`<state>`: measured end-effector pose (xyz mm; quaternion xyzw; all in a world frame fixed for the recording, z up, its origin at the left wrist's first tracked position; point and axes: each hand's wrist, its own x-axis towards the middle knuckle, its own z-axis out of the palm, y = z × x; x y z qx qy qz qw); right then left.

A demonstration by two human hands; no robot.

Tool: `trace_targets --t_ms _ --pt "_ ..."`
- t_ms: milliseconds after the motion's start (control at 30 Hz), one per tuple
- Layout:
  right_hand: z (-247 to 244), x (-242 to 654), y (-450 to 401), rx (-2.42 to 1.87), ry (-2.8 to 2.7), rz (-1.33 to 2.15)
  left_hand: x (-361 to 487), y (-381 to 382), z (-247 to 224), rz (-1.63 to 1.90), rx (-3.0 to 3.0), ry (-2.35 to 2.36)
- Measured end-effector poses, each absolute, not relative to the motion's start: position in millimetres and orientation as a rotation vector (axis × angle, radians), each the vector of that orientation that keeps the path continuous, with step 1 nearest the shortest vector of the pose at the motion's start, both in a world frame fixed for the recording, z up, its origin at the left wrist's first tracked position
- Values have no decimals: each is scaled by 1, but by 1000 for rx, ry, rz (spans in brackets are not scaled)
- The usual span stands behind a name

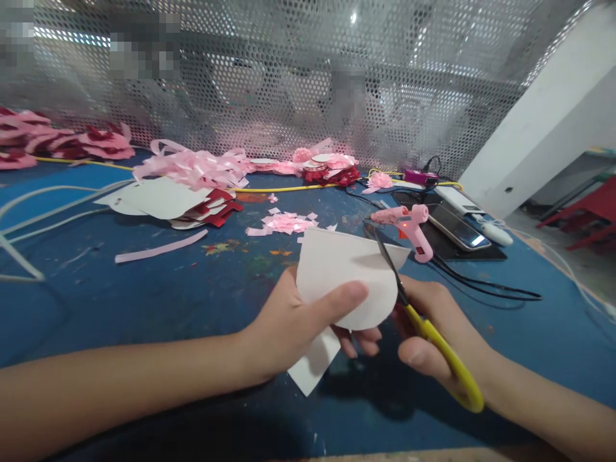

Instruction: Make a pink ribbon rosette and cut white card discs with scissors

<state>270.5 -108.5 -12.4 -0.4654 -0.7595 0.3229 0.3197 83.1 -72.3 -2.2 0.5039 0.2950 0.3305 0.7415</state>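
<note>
White paper point(337, 263) with a rounded lower edge is pinched in my left hand point(312, 314), thumb on top and fingers beneath. A pointed white corner point(312, 362) shows below that hand; whether it belongs to the same sheet I cannot tell. My right hand point(428, 321) grips yellow-handled scissors point(433, 333). Their dark blades stand apart around the paper's right side, one blade over its face. Just beyond the blades, a pink hot glue gun point(404, 224) stands on the blue table point(216, 385). Small pink ribbon scraps point(289, 222) lie behind the paper.
White and red cut-outs point(163, 199) are stacked at the left, near a pink strip point(161, 247). Pink ribbons point(192, 163) and a yellow cable point(289, 188) line the back. At the right are a phone point(457, 224) and black cords point(481, 285). Perforated metal point(308, 83) rises behind.
</note>
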Motion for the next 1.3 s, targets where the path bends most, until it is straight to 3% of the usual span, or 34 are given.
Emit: trace_targets --t_ms 433,867,1033,1300 --pt "3 271 -106 -1142 -2037 925 73 -58 7 447 1290 757" --pt "-5 277 -106 -1361 -2076 739 70 -55 16 462 1340 802" --pt "-8 279 -108 -1422 -2030 680 73 -61 10 771 1347 850" --pt "1 271 -108 -1116 -2078 805 76 -68 4 611 1449 859"
